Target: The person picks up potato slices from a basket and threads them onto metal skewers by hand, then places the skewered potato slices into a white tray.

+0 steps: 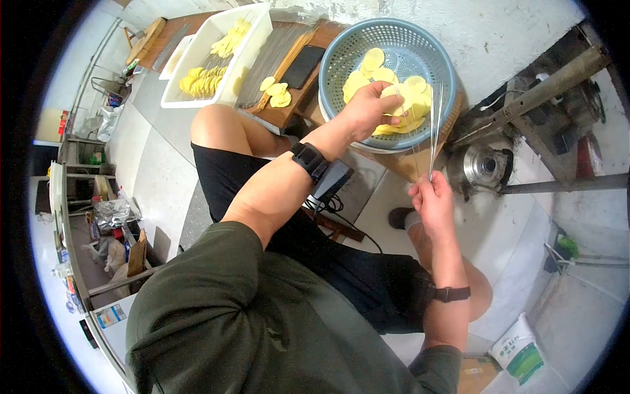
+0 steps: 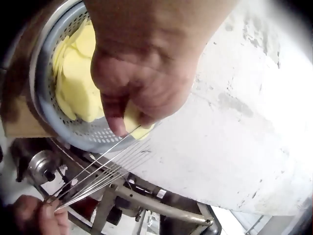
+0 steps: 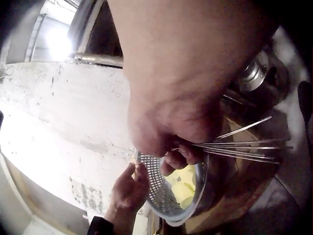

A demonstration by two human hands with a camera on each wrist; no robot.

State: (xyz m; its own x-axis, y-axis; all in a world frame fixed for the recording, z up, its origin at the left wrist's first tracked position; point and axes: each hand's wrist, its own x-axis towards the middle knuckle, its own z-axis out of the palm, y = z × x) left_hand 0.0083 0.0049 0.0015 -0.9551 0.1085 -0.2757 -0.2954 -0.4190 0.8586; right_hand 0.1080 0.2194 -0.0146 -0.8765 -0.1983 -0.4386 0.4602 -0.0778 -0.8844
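Observation:
My left hand (image 1: pixel 371 113) is over the near rim of a blue-grey colander (image 1: pixel 333 49) that holds many thin yellow potato slices (image 1: pixel 357 84). Between its thumb and fingers it pinches one potato slice (image 2: pixel 132 119), seen in the left wrist view. Thin metal skewers (image 1: pixel 434 134) fan out from my right hand (image 1: pixel 434 203), which grips them at one end, close in front of the colander. In the left wrist view, one skewer reaches the pinched slice. Fingers partly hide that slice.
Left of the colander, a white tub (image 1: pixel 262 33) holds rows of overlapping slices. Loose slices (image 1: pixel 279 94) and a black phone (image 1: pixel 302 67) lie on the wooden bench. A metal kettle (image 1: pixel 482 164) and a metal frame (image 1: pixel 545 92) stand at the right, beside the white wall.

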